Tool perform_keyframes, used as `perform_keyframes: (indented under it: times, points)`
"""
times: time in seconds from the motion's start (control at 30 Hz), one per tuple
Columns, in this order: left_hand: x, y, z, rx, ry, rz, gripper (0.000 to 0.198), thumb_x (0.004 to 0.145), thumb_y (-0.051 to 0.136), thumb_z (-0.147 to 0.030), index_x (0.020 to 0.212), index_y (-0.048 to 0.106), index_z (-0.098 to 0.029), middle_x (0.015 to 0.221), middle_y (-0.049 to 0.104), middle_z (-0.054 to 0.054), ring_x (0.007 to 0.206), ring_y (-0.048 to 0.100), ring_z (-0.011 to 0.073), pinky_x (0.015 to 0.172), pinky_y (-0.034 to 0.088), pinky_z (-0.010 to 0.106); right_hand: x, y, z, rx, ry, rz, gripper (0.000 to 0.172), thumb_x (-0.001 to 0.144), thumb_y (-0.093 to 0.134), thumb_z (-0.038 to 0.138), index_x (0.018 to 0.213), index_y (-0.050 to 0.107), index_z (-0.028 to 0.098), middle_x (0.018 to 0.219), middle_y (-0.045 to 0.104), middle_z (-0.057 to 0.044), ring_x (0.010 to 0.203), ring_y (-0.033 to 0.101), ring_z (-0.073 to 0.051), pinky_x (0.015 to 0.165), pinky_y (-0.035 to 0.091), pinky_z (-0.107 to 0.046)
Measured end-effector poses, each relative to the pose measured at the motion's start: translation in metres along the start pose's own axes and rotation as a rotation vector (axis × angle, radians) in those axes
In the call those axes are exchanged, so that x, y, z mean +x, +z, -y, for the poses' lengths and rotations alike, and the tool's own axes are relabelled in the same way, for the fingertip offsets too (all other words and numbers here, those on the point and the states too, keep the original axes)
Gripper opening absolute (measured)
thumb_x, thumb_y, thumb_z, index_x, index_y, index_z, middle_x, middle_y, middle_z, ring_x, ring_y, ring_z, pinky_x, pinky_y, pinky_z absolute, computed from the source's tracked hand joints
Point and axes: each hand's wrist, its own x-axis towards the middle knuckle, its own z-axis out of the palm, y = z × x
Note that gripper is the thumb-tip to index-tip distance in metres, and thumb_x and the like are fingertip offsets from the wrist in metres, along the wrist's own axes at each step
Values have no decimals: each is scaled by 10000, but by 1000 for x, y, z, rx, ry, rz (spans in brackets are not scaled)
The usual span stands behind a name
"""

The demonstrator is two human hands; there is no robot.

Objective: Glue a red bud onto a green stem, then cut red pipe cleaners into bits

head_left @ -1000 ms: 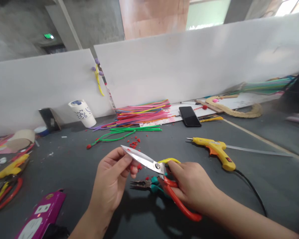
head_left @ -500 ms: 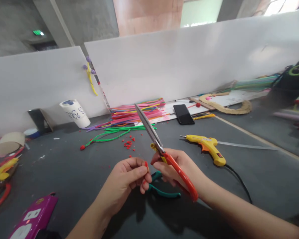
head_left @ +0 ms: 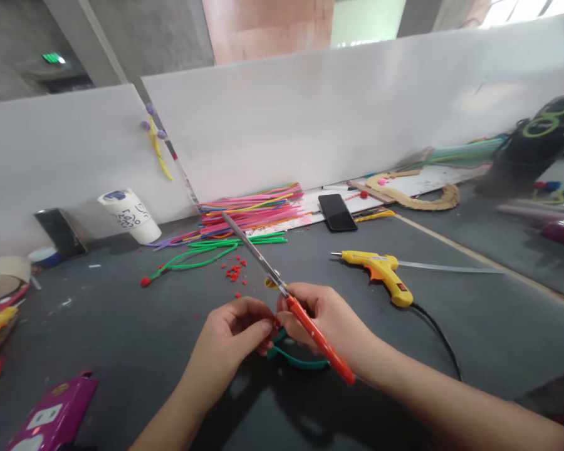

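My left hand (head_left: 239, 332) pinches a small red piece (head_left: 277, 322) between thumb and fingers. My right hand (head_left: 322, 319) holds red-handled scissors (head_left: 310, 324), their blades pointing up and to the left and looking closed. The fingertips of both hands meet at the red piece. Under the hands lies a teal-handled tool (head_left: 301, 362), partly hidden by them. Small red bits (head_left: 234, 272) are scattered on the dark table beyond my left hand. Behind them are green pipe cleaners (head_left: 202, 255), one with a red tip, and a pile of pink and mixed pipe cleaners (head_left: 249, 210).
A yellow glue gun (head_left: 380, 270) with its cord lies at the right, a black phone (head_left: 337, 213) behind it. Further back are a curved cardboard piece (head_left: 418, 202) and a dark bottle (head_left: 536, 144). A white cup (head_left: 130, 217) and a purple power strip (head_left: 54, 416) are at the left.
My right hand has come closer to my left, and their fingertips now meet. The scissors have tilted further left, with their blades nearer together. The whole view has shifted slightly.
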Motion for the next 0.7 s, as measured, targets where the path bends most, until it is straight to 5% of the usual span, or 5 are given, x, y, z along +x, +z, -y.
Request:
perform_keyframes:
  times: [0.2, 0.43, 0.7]
  points:
    - [-3, 4, 2, 219, 64, -87, 105, 675, 602, -227, 711, 626, -131, 578, 593, 14, 517, 524, 118, 487, 425, 226, 2, 6, -10, 10, -61, -74, 106, 597, 465, 55, 604, 467, 161, 532, 419, 73, 480, 342, -48, 425, 293, -140]
    - [-3, 6, 0, 223, 81, -97, 80, 675, 603, -209, 689, 616, -131, 547, 581, 5, 500, 519, 117, 490, 423, 229, 0, 6, -5, -24, -22, -73, 73, 662, 479, 126, 626, 442, 178, 490, 372, 83, 423, 326, -51, 394, 280, -156]
    - [-4, -6, -7, -129, 224, -281, 44, 680, 638, -186, 680, 606, -156, 581, 633, -9, 495, 543, 96, 489, 439, 197, -9, -10, 4, -676, -190, -60, 321, 686, 582, 491, 723, 461, 197, 540, 459, 60, 479, 385, -97, 451, 265, -197]
